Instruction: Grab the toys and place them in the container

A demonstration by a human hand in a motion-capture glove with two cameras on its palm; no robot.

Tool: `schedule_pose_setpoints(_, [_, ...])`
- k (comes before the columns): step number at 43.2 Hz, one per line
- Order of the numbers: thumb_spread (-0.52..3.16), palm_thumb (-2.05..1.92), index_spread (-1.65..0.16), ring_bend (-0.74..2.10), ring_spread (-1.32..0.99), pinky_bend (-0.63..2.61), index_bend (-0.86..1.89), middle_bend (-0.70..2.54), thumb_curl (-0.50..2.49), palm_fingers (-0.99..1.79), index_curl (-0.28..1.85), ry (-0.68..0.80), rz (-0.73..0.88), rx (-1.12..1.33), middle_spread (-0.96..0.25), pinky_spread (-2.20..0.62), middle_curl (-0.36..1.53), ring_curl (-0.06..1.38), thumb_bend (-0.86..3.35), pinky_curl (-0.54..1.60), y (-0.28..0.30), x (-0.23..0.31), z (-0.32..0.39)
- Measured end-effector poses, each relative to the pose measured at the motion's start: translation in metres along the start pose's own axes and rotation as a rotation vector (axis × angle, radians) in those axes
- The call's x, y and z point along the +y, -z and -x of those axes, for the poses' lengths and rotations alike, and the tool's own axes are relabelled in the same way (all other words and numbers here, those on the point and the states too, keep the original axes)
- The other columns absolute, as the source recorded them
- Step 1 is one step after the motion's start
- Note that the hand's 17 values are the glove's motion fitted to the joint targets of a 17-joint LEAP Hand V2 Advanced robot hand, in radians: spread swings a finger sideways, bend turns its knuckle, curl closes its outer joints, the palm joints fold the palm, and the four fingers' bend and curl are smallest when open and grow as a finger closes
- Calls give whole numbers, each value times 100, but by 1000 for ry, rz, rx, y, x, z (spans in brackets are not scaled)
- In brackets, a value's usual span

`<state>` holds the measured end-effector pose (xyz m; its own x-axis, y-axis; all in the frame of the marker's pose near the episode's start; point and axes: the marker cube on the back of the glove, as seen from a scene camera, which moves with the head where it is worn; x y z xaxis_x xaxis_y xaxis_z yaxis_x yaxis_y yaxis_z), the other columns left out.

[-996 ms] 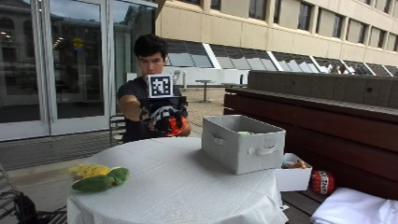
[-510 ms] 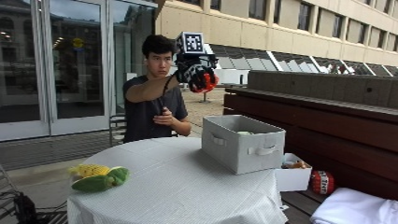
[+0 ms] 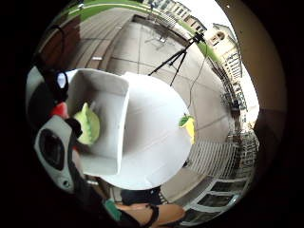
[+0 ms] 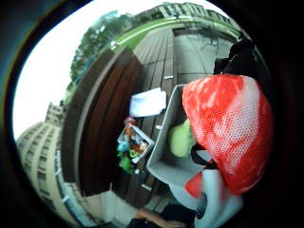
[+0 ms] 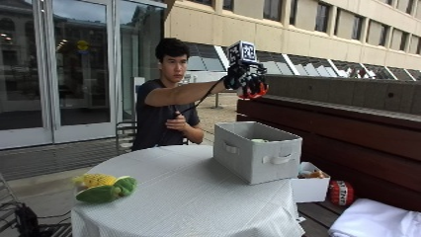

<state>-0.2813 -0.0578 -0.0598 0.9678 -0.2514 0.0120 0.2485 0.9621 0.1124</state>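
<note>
Holding a red mesh-covered toy [image 5: 255, 90] in curled fingers, the gloved right hand [image 5: 244, 79] is raised high above the grey fabric bin [image 5: 256, 151], well clear of its rim with plenty of open air between. From the palm, the red toy [image 4: 228, 128] fills much of the view, and the bin's open mouth [image 3: 102, 121] lies below with a pale green plush toy [image 3: 88, 124] already lying on its bottom. The bin stands near the table's edge on the side toward a dark wooden bench [image 5: 342, 123]; the rest of the round table [image 5: 190, 197], covered in a white cloth, lies bare between the bin and the far rim, where a yellow plush toy [image 5: 95, 179] and a green plush toy [image 5: 105, 191] lie touching each other. Beside the table, low by the bench, sits a small white box of toys [image 5: 311, 185], a red ball-like toy [image 5: 339, 192] and a white cloth bundle [image 5: 378, 222]. Paved terrace and glass doors [image 5: 59, 64] surround it all.
</note>
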Motion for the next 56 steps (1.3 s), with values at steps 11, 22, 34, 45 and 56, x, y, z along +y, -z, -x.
schedule_pose_setpoints(11, [57, 64, -37, 103, -49, 102, 41, 47, 101, 90, 43, 73, 115, -100, -50, -45, 75, 50, 20, 37, -31, -8, -11])
schedule_pose_setpoints(22, [85, -15, -35, 92, -25, 154, 3, 15, 64, -4, 21, 71, 97, -25, -13, -26, 61, 46, -14, 48, -34, 2, -33])
schedule_pose_setpoints(34, [90, -14, -35, 73, -9, 148, 12, 19, 44, -11, 20, 7, 65, 46, -3, -9, 55, 36, -12, 43, -36, 15, -142])
schedule_pose_setpoints(45, [90, -14, -35, 66, -9, 139, 12, 22, 34, -7, 19, -121, 43, 107, -5, -4, 53, 33, -11, 38, -38, 28, -267])
schedule_pose_setpoints(56, [89, -14, -35, 61, -10, 136, 12, 22, 28, -7, 19, -228, 60, 125, -6, -2, 51, 32, -11, 36, -45, 48, -371])
